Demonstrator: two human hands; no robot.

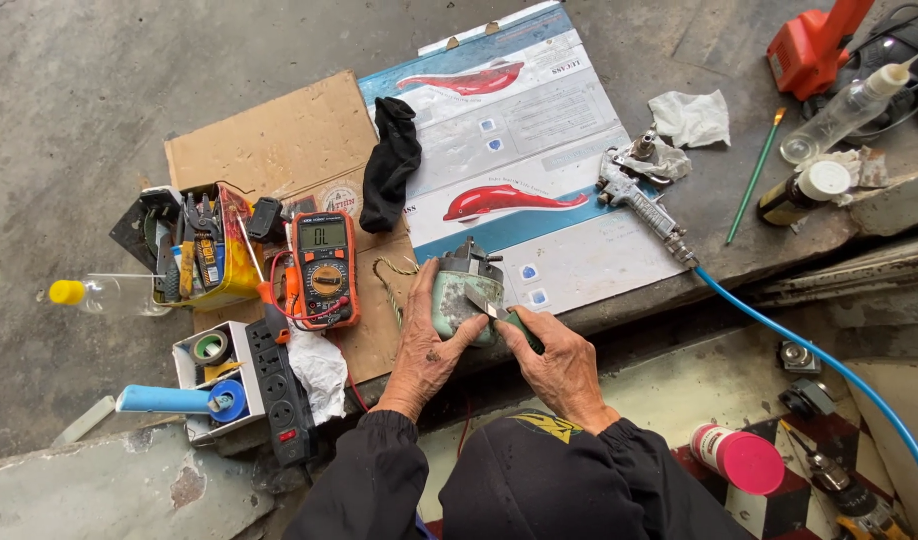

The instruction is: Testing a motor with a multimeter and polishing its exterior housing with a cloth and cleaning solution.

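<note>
Motor housing (461, 298), one green unit, sits at the cardboard sheet's (279, 140) near edge, gripped by the left hand (426, 345). Right hand (559, 365) closed on one green-handled tool (499, 315), possibly a knife. One multimeter (324, 265) lies beside.

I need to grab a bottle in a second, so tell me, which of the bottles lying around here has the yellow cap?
The clear bottle lying on its side at far left, beside the tool tin. The two bottles at upper right have white caps.
</note>
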